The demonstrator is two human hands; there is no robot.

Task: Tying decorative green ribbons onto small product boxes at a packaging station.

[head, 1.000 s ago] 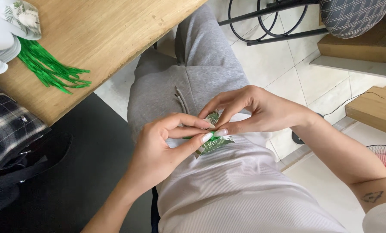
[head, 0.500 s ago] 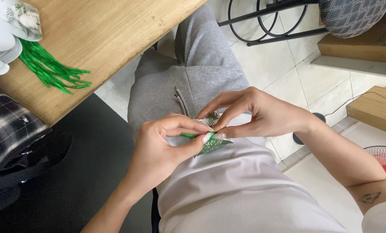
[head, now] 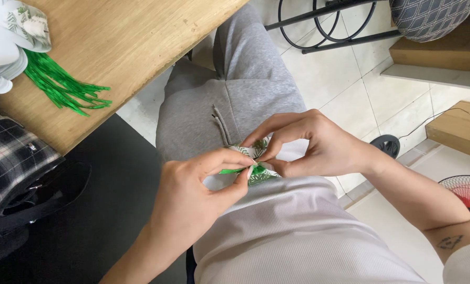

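Over my lap, both hands pinch a small packet (head: 258,174) of white paper with a green leaf print. My left hand (head: 198,192) grips its near side between thumb and forefinger, where a shiny green twist tie (head: 230,171) sticks out to the left. My right hand (head: 308,144) holds the packet's far side with thumb and fingertips. The hands hide most of the packet.
A wooden table (head: 124,42) at upper left carries a bundle of green twist ties (head: 61,84) and another leaf-print packet (head: 27,23) beside white items. A plaid cloth (head: 9,163) lies at left. A red fan (head: 468,192), wooden steps and a stool's black legs stand at right.
My left hand has rolled over the packet, so its back now faces the camera. My right hand has shifted slightly down and right. The view has drifted a little.
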